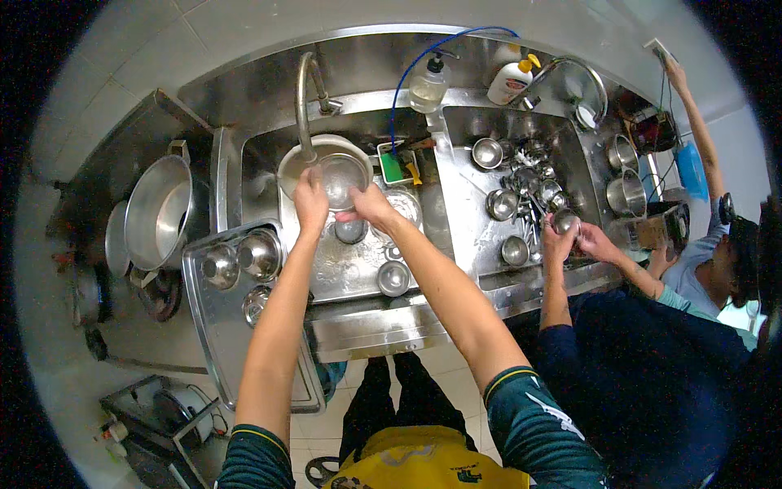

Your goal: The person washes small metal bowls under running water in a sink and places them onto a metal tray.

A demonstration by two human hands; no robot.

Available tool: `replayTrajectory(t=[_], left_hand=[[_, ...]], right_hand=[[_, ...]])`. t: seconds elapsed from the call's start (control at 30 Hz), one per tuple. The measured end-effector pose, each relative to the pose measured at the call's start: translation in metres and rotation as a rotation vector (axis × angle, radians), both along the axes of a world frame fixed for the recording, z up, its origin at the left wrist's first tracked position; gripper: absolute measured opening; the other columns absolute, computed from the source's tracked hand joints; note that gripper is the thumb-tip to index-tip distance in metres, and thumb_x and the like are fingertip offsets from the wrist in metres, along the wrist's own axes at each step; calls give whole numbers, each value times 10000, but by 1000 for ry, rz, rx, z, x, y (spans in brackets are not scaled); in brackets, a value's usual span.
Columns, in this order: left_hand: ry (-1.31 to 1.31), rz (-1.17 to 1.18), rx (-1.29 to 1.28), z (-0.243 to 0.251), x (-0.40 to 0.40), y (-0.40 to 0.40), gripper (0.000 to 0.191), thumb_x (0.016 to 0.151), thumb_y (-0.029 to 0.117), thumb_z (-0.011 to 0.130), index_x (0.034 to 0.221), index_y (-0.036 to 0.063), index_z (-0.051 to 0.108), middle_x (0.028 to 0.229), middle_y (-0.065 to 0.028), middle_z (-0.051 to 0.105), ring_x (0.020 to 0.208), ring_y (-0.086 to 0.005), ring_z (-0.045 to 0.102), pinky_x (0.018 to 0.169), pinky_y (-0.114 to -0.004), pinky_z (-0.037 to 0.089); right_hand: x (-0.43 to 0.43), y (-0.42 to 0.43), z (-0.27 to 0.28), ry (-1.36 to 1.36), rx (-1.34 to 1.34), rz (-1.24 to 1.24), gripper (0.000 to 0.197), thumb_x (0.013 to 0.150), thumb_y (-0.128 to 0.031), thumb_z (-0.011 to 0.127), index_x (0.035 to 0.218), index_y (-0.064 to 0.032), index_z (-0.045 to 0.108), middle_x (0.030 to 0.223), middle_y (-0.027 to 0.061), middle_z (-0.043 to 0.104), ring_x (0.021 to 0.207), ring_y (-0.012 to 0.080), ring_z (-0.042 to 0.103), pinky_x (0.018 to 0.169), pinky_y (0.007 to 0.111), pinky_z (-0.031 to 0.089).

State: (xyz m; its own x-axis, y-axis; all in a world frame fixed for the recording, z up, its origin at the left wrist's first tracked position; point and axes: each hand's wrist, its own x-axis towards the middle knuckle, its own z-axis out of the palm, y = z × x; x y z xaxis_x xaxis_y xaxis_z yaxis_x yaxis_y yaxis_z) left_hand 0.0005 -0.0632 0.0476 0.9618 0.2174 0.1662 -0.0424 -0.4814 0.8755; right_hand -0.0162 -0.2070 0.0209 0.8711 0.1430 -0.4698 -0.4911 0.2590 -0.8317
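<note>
Both of my hands grip a round metal bowl point(342, 178) beneath the curved faucet point(303, 104) in the left sink basin. My left hand point(310, 203) has its left rim, with the thumb on top. On the lower right side, my right hand point(374, 211) holds the same bowl. Behind and partly under it stands a larger pale basin point(292, 169). A small metal bowl point(350, 232) lies just below my right fingers, partly hidden. Nearer to me, another small metal bowl point(393, 278) rests on the wet sink floor.
Left of the sink, a metal tray point(244, 360) carries several shiny bowls, beside a large pot point(159, 214). A white container point(397, 164) holds a green sponge. A co-worker's hands point(571, 238) hold a bowl over the right basin point(467, 208), among bowls and cutlery. Another person reaches toward the wall.
</note>
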Motion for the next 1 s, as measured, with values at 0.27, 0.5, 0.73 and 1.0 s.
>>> replayTrajectory(t=[0.27, 0.5, 0.73, 1.0], left_hand=[[810, 19, -1348, -12, 27, 3, 407, 1106, 354, 444, 1389, 88, 567, 1364, -111, 638, 1194, -352, 636, 1080, -581, 491], [605, 229, -989, -18, 31, 4, 433, 1072, 370, 592, 1395, 83, 564, 1343, -108, 640, 1207, -290, 630, 1012, -522, 533], [570, 109, -778, -2, 23, -4, 650, 954, 523, 738, 1384, 64, 572, 1265, -86, 661, 1142, -232, 642, 985, -397, 529], [494, -76, -787, 3, 23, -8, 476, 959, 485, 744, 1173, 63, 692, 1076, -63, 687, 950, -182, 639, 836, -353, 524]], right_hand=[[-34, -5, 6, -770, -980, 42, 768, 829, 85, 594, 1527, -4, 285, 1401, 305, 487, 1274, 500, 531, 1061, 522, 476], [-44, -21, 13, -966, -734, -67, 663, 956, -250, 686, 1492, 4, 389, 1391, 243, 488, 1312, 406, 505, 1120, 420, 425], [0, -26, 2, 41, -110, -154, 388, 988, -403, 742, 1084, -36, 664, 985, 69, 734, 890, 165, 673, 835, 318, 525], [-27, -30, 53, -296, -39, 105, 341, 977, -273, 769, 1187, -11, 712, 1041, 55, 752, 915, 108, 687, 841, 303, 563]])
